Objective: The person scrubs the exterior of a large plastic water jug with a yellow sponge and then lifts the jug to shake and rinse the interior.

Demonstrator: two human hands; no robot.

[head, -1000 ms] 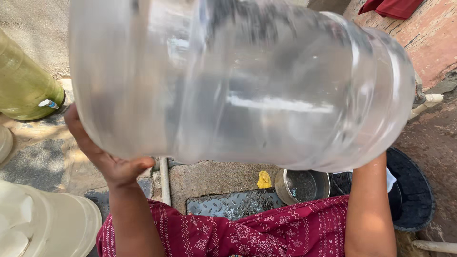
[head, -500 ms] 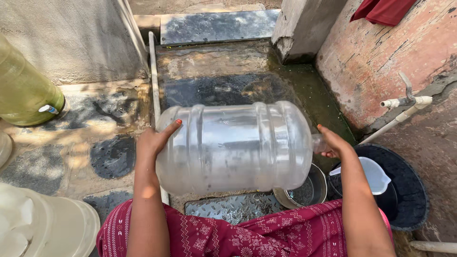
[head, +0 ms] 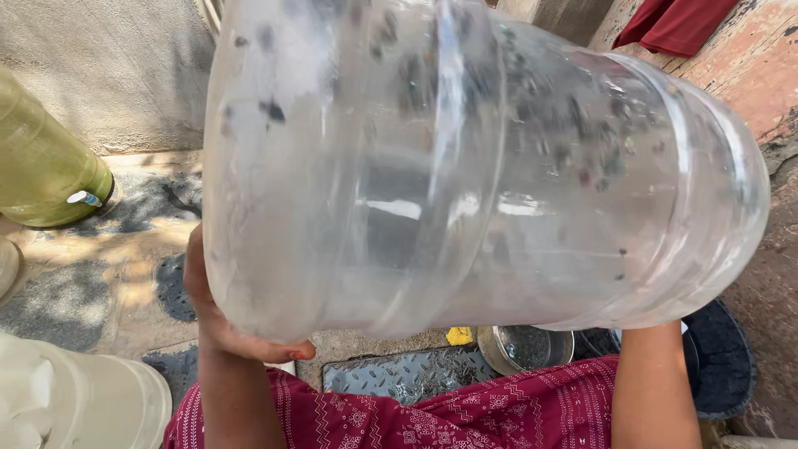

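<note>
Clear plastic water jug (head: pixel 465 166) held sideways, close below the camera; left hand (head: pixel 220 320) fingers cup its base; right hand hidden behind it, grip indeterminable; steel bowl (head: pixel 524 347) beneath.

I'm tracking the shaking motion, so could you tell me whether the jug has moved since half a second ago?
Yes. The jug has risen toward the camera, now hiding the wet floor it was below; only the steel bowl shows beneath it.

An outdoor home washing yard — wet concrete floor (head: pixel 141 208), brick wall (head: pixel 748 66), steel bowl (head: pixel 524 347).
</note>
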